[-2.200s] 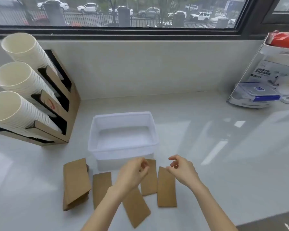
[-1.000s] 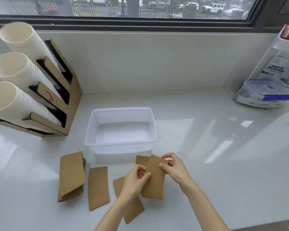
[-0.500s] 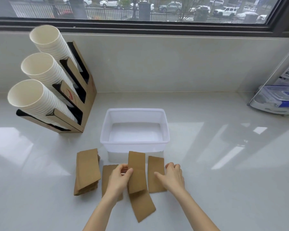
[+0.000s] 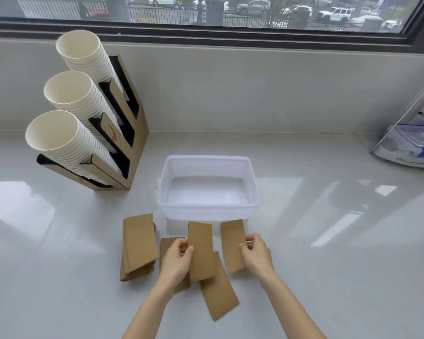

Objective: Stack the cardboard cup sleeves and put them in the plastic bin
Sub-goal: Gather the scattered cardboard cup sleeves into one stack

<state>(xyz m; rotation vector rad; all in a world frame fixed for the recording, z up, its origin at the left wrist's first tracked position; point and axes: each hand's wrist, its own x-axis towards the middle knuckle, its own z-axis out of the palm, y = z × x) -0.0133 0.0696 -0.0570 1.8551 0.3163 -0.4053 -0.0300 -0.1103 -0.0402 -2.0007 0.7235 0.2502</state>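
An empty translucent plastic bin [image 4: 252, 189] stands mid-counter. In front of it lie flat brown cardboard cup sleeves. My left hand [image 4: 176, 261] pinches one sleeve [image 4: 201, 250] by its left edge, lifted above the counter. My right hand [image 4: 256, 254] grips another sleeve [image 4: 233, 243] by its right edge, tilted up. A small pile of sleeves [image 4: 137, 245] sits at the left. One loose sleeve [image 4: 219, 293] lies near me, and another [image 4: 168, 243] is partly hidden under my left hand.
A cardboard dispenser [image 4: 130, 133] holding three stacks of white paper cups [image 4: 69, 143] stands at the back left. A wire rack with a lidded container [image 4: 411, 145] sits at the far right. The counter ends at a wall under a window.
My right hand has gone from resting on the right sleeve to gripping its edge and tilting it up. My left hand still holds its sleeve. The camera view has shifted slightly.
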